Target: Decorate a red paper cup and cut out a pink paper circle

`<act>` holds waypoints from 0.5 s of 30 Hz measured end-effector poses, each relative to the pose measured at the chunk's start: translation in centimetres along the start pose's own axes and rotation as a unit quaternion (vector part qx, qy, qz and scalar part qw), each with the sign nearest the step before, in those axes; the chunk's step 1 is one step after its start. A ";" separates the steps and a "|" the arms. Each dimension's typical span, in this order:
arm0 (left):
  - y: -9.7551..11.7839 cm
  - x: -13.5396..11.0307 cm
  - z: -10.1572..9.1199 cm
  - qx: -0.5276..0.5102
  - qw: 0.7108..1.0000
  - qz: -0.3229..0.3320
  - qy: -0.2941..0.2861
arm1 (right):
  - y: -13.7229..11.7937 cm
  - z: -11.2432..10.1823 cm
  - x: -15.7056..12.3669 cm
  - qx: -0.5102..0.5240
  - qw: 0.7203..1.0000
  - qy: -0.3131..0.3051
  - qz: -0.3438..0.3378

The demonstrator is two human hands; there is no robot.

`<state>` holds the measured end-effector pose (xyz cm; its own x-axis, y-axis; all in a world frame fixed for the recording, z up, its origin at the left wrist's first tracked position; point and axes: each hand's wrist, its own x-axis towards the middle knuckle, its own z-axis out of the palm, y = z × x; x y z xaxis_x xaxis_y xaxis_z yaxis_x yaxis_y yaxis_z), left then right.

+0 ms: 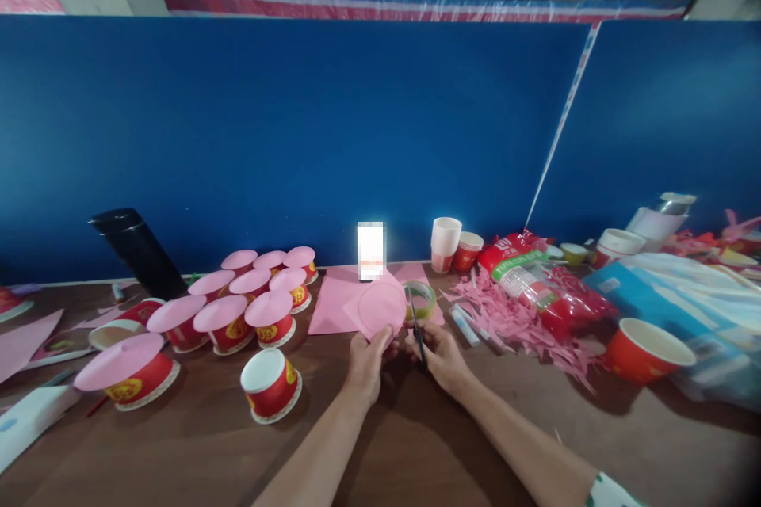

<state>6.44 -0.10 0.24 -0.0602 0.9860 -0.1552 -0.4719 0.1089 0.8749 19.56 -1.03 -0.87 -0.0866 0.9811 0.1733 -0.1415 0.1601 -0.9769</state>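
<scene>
Pinched between the thumb and fingers of my left hand (369,360) is a piece of pink paper (380,307) with a round outline on it. My right hand (443,356) grips a pair of scissors (418,333), whose dark blade points away from me beside the paper's right edge. Whether the blade touches the paper I cannot tell. Just beyond my hands lie larger sheets of pink paper (333,301) and a roll of tape (423,303). A small bright screen (372,249) stands upright behind them.
On the left stand several red paper cups topped with pink paper discs (221,313), and an upside-down red cup (271,384). A black bottle (139,249) leans behind. Pink paper scraps (505,309), packaged cups (529,277) and an orange cup (649,350) lie right. A blue partition (357,111) borders the table.
</scene>
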 end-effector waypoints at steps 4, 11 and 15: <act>-0.1 0.0 -0.1 -0.006 1.000 0.002 -0.002 | 0.1 0.0 0.1 -0.018 1.000 0.024 0.003; -0.2 0.1 -0.2 0.002 1.000 0.011 -0.003 | 0.3 -0.4 0.4 -0.087 0.993 0.045 -0.059; 0.0 0.0 -0.1 -0.005 1.000 0.019 -0.003 | -0.1 -0.3 0.4 -0.110 0.988 0.062 -0.085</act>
<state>6.37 -0.08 0.16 -0.0721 0.9902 -0.1197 -0.4787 0.0709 0.8751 19.86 -0.62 -0.76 0.0426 0.9415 0.3343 0.0748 0.3307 -0.9408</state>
